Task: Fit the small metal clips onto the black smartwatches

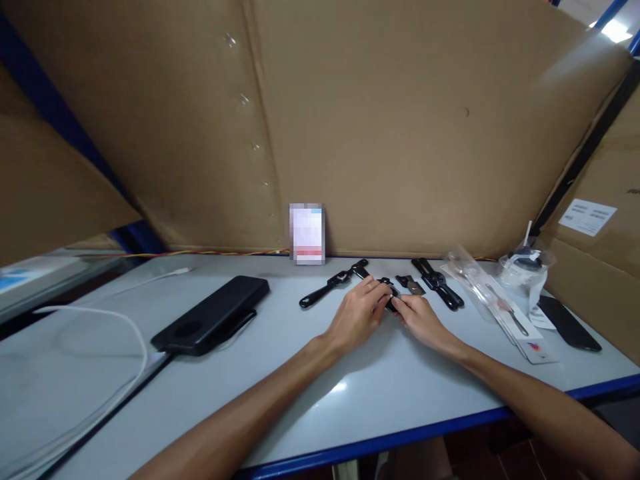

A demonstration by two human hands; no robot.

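Both hands meet over the middle of the table around a small black metal piece (391,305), which looks like part of a spokeshave and is mostly covered by my fingers. My left hand (357,310) is closed on it from the left, fingers bent over its top. From the right, my right hand (419,319) pinches it with the thumb on top. A black spokeshave (325,289) with a hole in its handle end lies just left of the hands. Beyond my right hand is a flat dark brown metal piece (413,286). Black two-handled tools (440,287) lie farther right.
A black charging stand (213,317) and white cables (135,327) lie left. A phone-like screen (307,233) leans on the cardboard wall (380,133). Clear plastic packages (505,313), a plastic cup (525,267) and a black phone-like slab (570,325) lie right.
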